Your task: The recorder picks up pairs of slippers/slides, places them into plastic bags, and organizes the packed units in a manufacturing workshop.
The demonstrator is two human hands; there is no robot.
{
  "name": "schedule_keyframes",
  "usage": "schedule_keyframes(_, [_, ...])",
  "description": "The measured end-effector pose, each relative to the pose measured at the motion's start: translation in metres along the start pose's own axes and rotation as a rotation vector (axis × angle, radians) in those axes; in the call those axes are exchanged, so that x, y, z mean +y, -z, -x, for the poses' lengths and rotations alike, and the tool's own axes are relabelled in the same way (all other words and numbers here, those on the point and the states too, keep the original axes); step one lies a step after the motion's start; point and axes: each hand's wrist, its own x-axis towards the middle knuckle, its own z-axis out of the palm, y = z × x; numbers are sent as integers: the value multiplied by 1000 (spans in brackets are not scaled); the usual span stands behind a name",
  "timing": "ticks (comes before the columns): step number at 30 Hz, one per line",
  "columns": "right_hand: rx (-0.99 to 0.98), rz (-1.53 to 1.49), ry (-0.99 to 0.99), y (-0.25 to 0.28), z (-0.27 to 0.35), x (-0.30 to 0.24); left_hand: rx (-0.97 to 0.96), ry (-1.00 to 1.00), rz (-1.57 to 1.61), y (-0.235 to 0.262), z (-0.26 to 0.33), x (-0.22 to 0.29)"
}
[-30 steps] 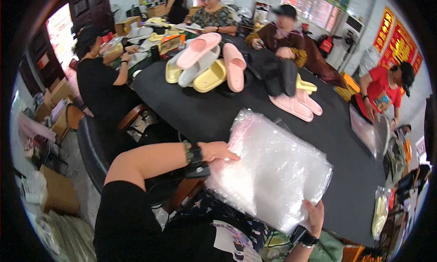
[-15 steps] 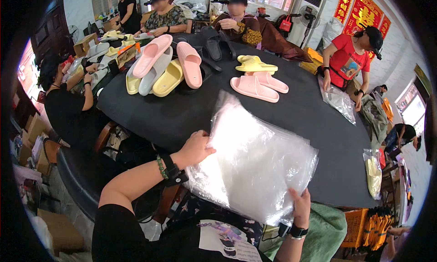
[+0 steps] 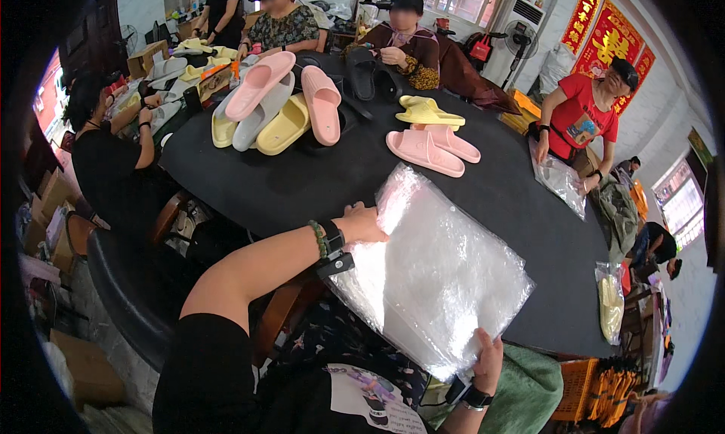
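A stack of clear plastic bags (image 3: pixel 445 260) lies between my two hands at the table's near edge, bright with reflections. My left hand (image 3: pixel 361 224) is closed on its left side, fingers curled around the edge. At the lower right corner my right hand (image 3: pixel 488 361) pinches the stack, thumb on top. Beyond the bags, a pair of pink slides (image 3: pixel 432 151) rests on the black table (image 3: pixel 317 189), with yellow slides (image 3: pixel 427 112) just behind. To the left is a heap of pink, grey, yellow and black slides (image 3: pixel 321 106).
Across the table several people sit or stand working; one in red (image 3: pixel 580 117) handles a clear bag (image 3: pixel 560 183) at the right. A bagged yellow slide (image 3: pixel 610 304) lies at the right edge. An orange basket (image 3: pixel 575 389) stands below it. A black chair (image 3: pixel 124 294) is at my left.
My left hand has moved right and up along the bags. The stack has shifted slightly right and lies flatter, while my right hand has dropped slightly lower.
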Motion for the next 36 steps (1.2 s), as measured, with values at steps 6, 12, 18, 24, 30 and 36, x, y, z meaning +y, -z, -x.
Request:
schedule_keyframes(6, [-22, 23, 56, -8, 3, 3, -36, 104, 130, -21, -24, -17])
schedule_keyframes(12, [-66, -56, 64, -6, 3, 4, -269, 232, 378, -5, -18, -9])
schedule_keyframes(18, [-32, -18, 57, -2, 3, 6, -362, 290, 680, -3, -4, -7])
schedule_keyframes(24, [-61, 26, 99, 0, 4, 5, -199, 109, 771, -10, 16, -7])
schedule_keyframes(30, [-38, 29, 141, -1, 16, -7, -201, 121, 899, 0, 59, 9])
schedule_keyframes(36, [-35, 129, 166, -2, 39, -18, -306, 166, 1077, -34, 69, -18])
